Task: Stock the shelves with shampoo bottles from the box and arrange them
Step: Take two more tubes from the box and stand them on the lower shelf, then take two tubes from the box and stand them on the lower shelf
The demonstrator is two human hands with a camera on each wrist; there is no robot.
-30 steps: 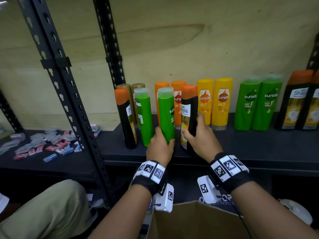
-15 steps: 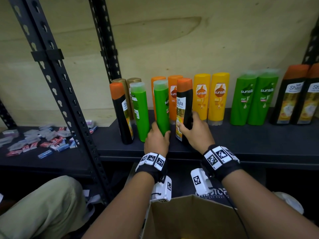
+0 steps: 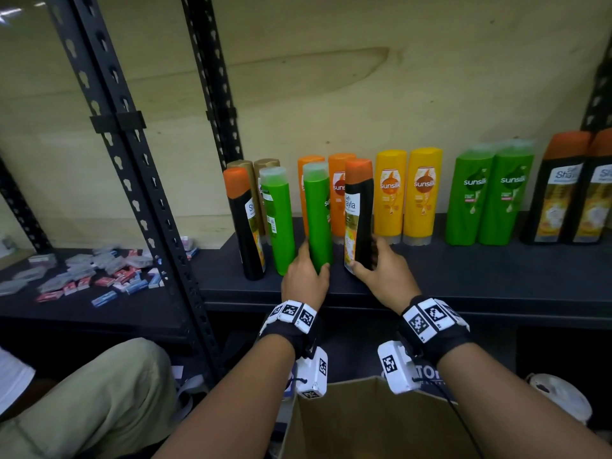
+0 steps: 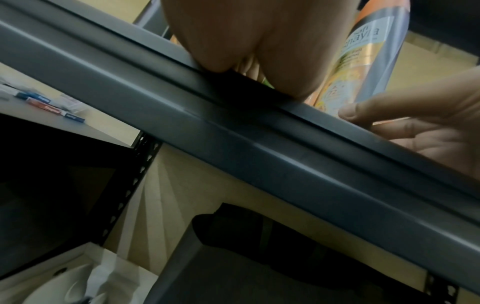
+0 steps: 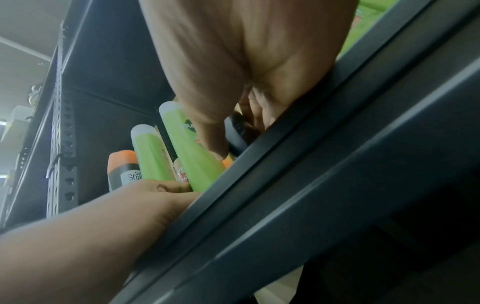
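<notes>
On the dark shelf (image 3: 463, 276) my left hand (image 3: 306, 276) grips the base of a green bottle (image 3: 317, 213), which stands near the front edge. My right hand (image 3: 381, 270) grips a black bottle with an orange cap (image 3: 359, 213) just to its right, leaning slightly left. The right wrist view shows the green bottle (image 5: 192, 148) with my right thumb beside it. The black bottle's label (image 4: 363, 57) appears in the left wrist view. Another black bottle (image 3: 243, 223) and another green bottle (image 3: 278, 220) stand at the left. The cardboard box (image 3: 374, 422) sits below my wrists.
Gold, orange, yellow (image 3: 407, 193), green (image 3: 490, 197) and black (image 3: 569, 193) bottles line the back of the shelf. A black perforated upright (image 3: 132, 180) stands at the left. Small packets (image 3: 99, 276) lie on the neighbouring shelf. A knee in khaki trousers (image 3: 82, 402) is at lower left.
Both hands keep their hold on the two bottles. The gap between the green bottle and the black one has widened a little, and the black bottle now leans slightly left.
</notes>
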